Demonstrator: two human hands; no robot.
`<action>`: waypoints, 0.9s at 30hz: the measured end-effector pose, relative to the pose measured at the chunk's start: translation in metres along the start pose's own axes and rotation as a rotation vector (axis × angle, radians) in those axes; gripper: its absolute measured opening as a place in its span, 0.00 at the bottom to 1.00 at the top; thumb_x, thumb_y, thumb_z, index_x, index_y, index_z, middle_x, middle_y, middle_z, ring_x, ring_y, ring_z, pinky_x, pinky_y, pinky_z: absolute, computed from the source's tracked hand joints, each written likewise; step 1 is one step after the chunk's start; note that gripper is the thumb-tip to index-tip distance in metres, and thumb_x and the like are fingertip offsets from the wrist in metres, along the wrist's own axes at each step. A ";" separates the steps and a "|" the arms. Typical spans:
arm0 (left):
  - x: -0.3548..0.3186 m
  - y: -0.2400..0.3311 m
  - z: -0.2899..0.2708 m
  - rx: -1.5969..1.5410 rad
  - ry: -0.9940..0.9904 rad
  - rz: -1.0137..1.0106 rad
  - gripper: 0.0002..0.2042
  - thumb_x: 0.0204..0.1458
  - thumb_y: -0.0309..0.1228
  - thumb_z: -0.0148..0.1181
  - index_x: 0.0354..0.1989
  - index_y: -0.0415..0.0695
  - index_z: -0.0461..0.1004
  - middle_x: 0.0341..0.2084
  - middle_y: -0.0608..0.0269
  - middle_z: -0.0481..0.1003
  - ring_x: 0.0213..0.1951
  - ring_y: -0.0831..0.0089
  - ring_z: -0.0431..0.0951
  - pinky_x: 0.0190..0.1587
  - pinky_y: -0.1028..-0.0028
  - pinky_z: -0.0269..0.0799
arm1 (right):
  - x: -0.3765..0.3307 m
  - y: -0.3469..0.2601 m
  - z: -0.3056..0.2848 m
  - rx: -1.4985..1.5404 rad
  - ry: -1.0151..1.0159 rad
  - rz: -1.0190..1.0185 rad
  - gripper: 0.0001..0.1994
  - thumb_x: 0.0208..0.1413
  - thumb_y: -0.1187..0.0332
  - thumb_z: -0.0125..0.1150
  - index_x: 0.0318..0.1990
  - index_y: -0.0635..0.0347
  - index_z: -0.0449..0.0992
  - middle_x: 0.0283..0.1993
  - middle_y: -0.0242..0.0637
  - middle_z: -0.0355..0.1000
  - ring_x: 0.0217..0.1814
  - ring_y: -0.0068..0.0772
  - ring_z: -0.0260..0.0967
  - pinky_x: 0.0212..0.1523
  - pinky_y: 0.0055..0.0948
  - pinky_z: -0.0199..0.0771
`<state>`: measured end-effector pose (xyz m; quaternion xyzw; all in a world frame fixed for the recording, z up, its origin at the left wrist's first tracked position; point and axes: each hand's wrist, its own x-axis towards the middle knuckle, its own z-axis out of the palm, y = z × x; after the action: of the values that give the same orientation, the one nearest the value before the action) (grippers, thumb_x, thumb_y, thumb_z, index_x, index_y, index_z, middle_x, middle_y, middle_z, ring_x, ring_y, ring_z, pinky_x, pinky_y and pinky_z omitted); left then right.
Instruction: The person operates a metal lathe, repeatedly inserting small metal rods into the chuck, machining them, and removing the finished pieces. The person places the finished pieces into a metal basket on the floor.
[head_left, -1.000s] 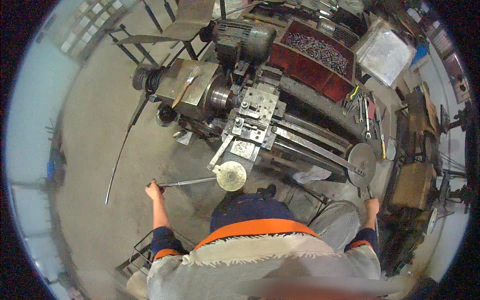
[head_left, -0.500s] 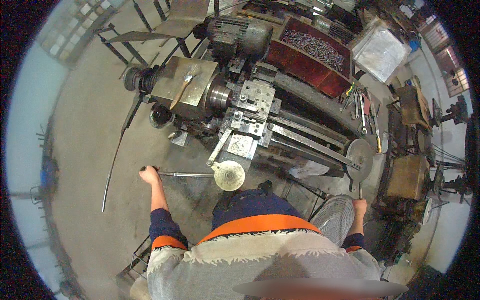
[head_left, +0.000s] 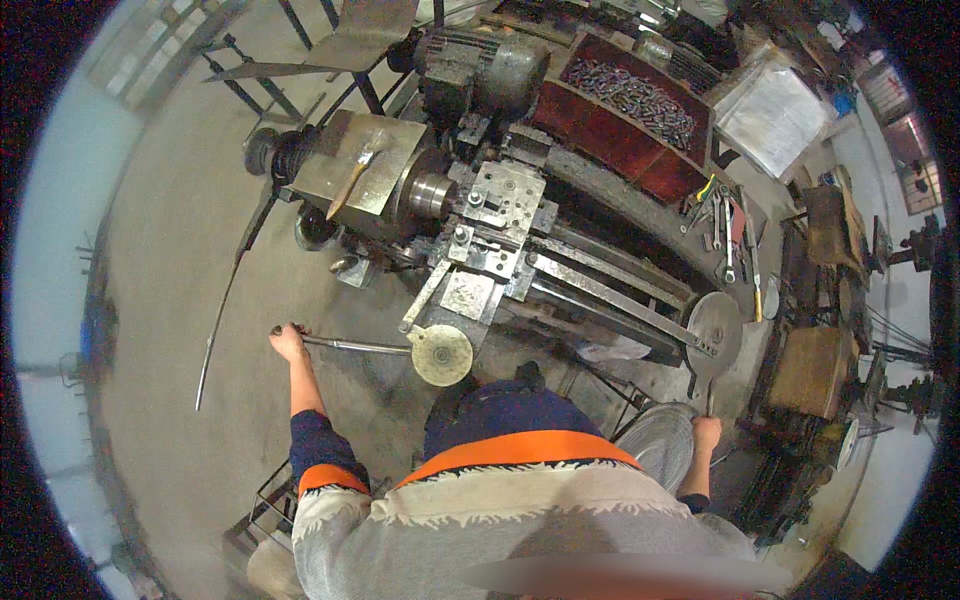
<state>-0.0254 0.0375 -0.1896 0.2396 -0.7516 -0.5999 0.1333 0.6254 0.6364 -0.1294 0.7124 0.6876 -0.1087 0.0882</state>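
Observation:
My left hand (head_left: 287, 341) is closed around the end of a long metal lever (head_left: 360, 346). That lever runs right to a round brass-coloured disc (head_left: 441, 356) at the front of a small lathe (head_left: 500, 235). Lower right, my right hand (head_left: 707, 432) grips the handle under a larger grey disc (head_left: 716, 333); my fingers hide the handle's end. Flat linkage bars (head_left: 610, 290) join this disc to the tool slide (head_left: 508, 190). Left of the slide sits the round steel chuck (head_left: 432, 194). A wooden-handled brush (head_left: 350, 183) lies on the headstock cover (head_left: 385, 150).
Behind the lathe are a motor (head_left: 485, 75) and a red bin (head_left: 610, 125) of small metal parts. Wrenches (head_left: 727, 235) lie at the right end, near a silvery sheet-covered box (head_left: 770, 115). A round woven stool seat (head_left: 655, 445) stands beside my right arm. A thin rod (head_left: 222, 320) juts out left.
The whole view has shifted slightly, with the lathe now a little further left. My right hand is slightly lower and further left, the handle tilting a little. Both hands keep their grip.

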 end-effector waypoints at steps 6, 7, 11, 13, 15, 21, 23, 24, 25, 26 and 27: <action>-0.073 0.029 0.024 -0.159 -0.017 -0.192 0.11 0.43 0.20 0.43 0.35 0.26 0.57 0.20 0.45 0.68 0.16 0.60 0.71 0.16 0.61 0.71 | 0.009 -0.004 -0.002 -0.079 0.093 0.089 0.17 0.36 0.59 0.53 0.29 0.65 0.73 0.33 0.54 0.70 0.38 0.55 0.68 0.39 0.46 0.67; -0.079 0.015 0.029 -0.377 -0.002 -0.249 0.10 0.42 0.19 0.42 0.33 0.25 0.58 0.20 0.45 0.68 0.15 0.58 0.71 0.16 0.61 0.71 | 0.016 -0.004 -0.008 -0.122 0.113 0.056 0.17 0.36 0.59 0.53 0.29 0.65 0.73 0.33 0.54 0.70 0.38 0.55 0.68 0.38 0.46 0.67; -0.103 0.042 0.065 -0.269 0.123 -0.271 0.08 0.40 0.19 0.41 0.29 0.24 0.59 0.19 0.46 0.69 0.15 0.59 0.71 0.15 0.62 0.71 | 0.069 0.025 -0.020 -0.173 0.118 -0.056 0.17 0.36 0.59 0.54 0.29 0.66 0.73 0.32 0.52 0.71 0.38 0.54 0.68 0.37 0.45 0.67; -0.081 0.026 0.062 -0.171 -0.013 -0.253 0.09 0.40 0.19 0.42 0.29 0.24 0.58 0.19 0.46 0.69 0.14 0.60 0.71 0.15 0.64 0.71 | 0.093 0.035 -0.012 -0.198 0.134 -0.124 0.17 0.35 0.59 0.55 0.29 0.66 0.73 0.32 0.53 0.71 0.38 0.54 0.68 0.37 0.44 0.67; -0.083 0.047 0.089 -0.010 -0.047 -0.242 0.09 0.40 0.20 0.42 0.28 0.23 0.59 0.17 0.47 0.69 0.15 0.61 0.72 0.16 0.66 0.72 | 0.108 0.045 -0.011 -0.233 0.082 -0.176 0.17 0.34 0.60 0.56 0.28 0.67 0.72 0.32 0.53 0.70 0.38 0.53 0.68 0.37 0.43 0.67; -0.082 0.069 0.156 0.053 -0.245 -0.196 0.08 0.41 0.23 0.48 0.22 0.26 0.66 0.15 0.48 0.70 0.14 0.63 0.73 0.14 0.69 0.71 | 0.095 0.065 0.024 -0.168 0.062 -0.139 0.15 0.36 0.63 0.54 0.27 0.67 0.72 0.31 0.56 0.69 0.36 0.57 0.67 0.38 0.45 0.66; -0.089 0.078 0.159 0.094 -0.233 -0.163 0.08 0.41 0.23 0.48 0.21 0.27 0.66 0.14 0.49 0.70 0.13 0.63 0.73 0.14 0.69 0.71 | 0.078 0.070 0.030 -0.207 0.065 -0.177 0.15 0.37 0.62 0.52 0.28 0.68 0.72 0.31 0.57 0.69 0.38 0.57 0.67 0.40 0.46 0.66; -0.089 0.078 0.158 0.051 -0.248 -0.151 0.07 0.42 0.23 0.48 0.21 0.27 0.66 0.13 0.49 0.70 0.13 0.63 0.72 0.14 0.69 0.71 | 0.063 0.053 0.031 -0.177 0.061 -0.136 0.15 0.37 0.62 0.52 0.28 0.68 0.72 0.32 0.58 0.69 0.39 0.57 0.67 0.41 0.46 0.66; -0.086 0.081 0.159 0.002 -0.260 -0.132 0.07 0.42 0.22 0.47 0.21 0.28 0.66 0.13 0.49 0.70 0.13 0.63 0.72 0.14 0.69 0.71 | 0.047 0.031 0.024 -0.120 0.057 0.045 0.16 0.37 0.62 0.52 0.28 0.69 0.72 0.34 0.59 0.69 0.41 0.56 0.67 0.42 0.45 0.66; -0.085 0.083 0.159 0.011 -0.262 -0.146 0.07 0.42 0.22 0.47 0.21 0.27 0.66 0.13 0.49 0.70 0.13 0.63 0.72 0.14 0.69 0.71 | 0.031 0.019 0.019 -0.060 0.069 0.082 0.16 0.37 0.63 0.52 0.28 0.69 0.72 0.34 0.60 0.69 0.42 0.56 0.67 0.42 0.45 0.66; -0.087 0.084 0.158 0.024 -0.265 -0.160 0.07 0.42 0.22 0.47 0.21 0.27 0.66 0.13 0.49 0.70 0.13 0.63 0.72 0.14 0.69 0.71 | 0.018 0.011 0.014 -0.001 0.078 0.120 0.16 0.36 0.63 0.52 0.28 0.69 0.72 0.34 0.60 0.69 0.42 0.55 0.67 0.43 0.44 0.66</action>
<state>-0.0457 0.2285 -0.1393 0.2190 -0.7481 -0.6262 -0.0183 0.6369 0.6498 -0.1483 0.7561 0.6465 -0.0752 0.0680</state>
